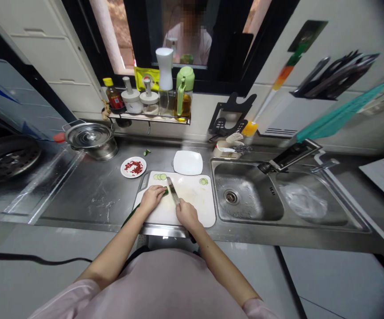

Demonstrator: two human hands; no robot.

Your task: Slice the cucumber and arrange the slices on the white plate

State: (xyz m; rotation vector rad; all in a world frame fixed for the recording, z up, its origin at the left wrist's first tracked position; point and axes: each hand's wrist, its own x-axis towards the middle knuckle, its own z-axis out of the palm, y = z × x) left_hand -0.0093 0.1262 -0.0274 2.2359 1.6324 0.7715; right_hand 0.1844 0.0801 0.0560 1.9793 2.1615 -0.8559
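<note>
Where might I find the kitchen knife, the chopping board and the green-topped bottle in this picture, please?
Kitchen knife (172, 189): head view, on the middle of its blade.
Chopping board (207, 205): head view, on its bare right side.
Green-topped bottle (187, 103): head view, on its amber lower body.

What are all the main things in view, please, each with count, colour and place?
cutting board: one, white, on worktop
cucumber: one, green, under left hand
cucumber slices: several, pale green, board's far corners
knife: one, silver, in right hand
round plate: one, white, left beyond board
chopped pieces: many, red, on round plate
square plate: one, white, beyond board
lidded pot: one, silver, back left
pan: one, black, far left
condiment containers: five, mixed, on shelf
sink: one, silver, right
knife holder: one, white, right wall
left hand: one, bare, on cucumber
right hand: one, bare, gripping knife
</note>
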